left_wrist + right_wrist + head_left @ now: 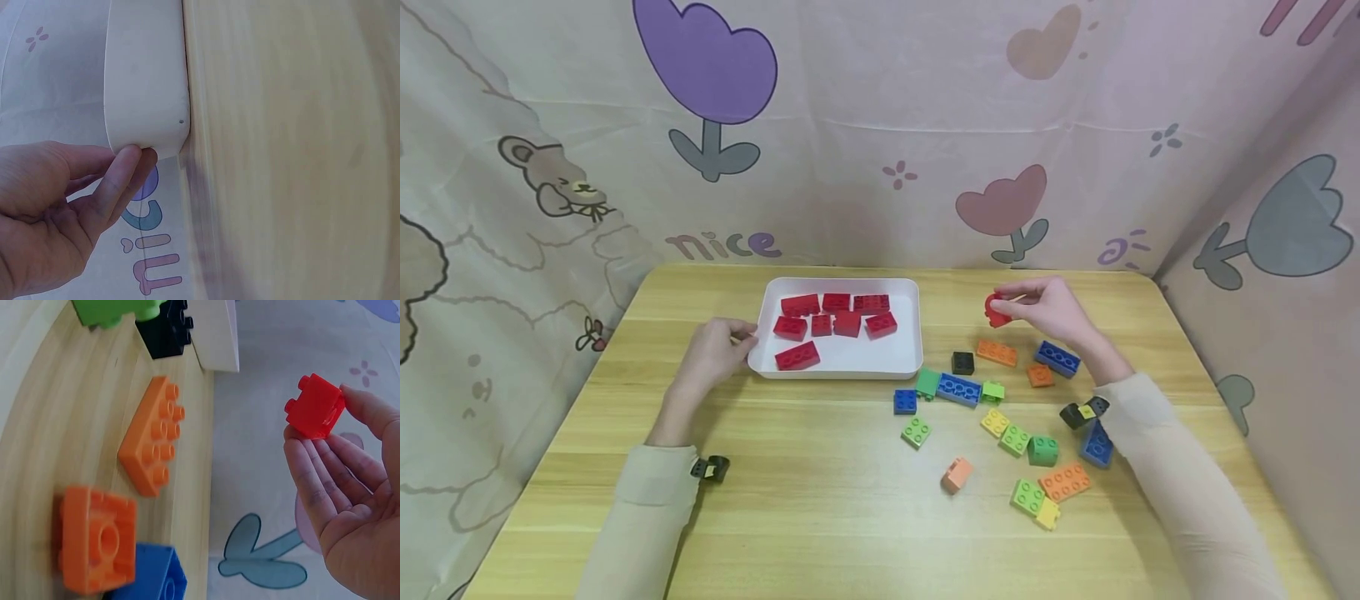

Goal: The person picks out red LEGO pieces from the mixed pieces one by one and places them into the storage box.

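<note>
My right hand [1037,310] pinches a red toy brick [997,310] between thumb and fingertips, above the right back of the table. In the right wrist view, two studs of the red brick [314,406] point away from the palm. At the left end of a white tray [842,372], my left hand [713,352] holds the rim. The left wrist view has the fingers against the tray's outer wall [147,75], while the thumb tip is hidden at the rim. Several red bricks [797,356] of different lengths lie inside the tray.
Right of the tray lie a black brick [962,362], an orange brick [997,352] and several blue, green and yellow ones. A peach brick [957,475] lies nearer the front. A printed cloth [865,217] hangs behind the wooden table [820,508].
</note>
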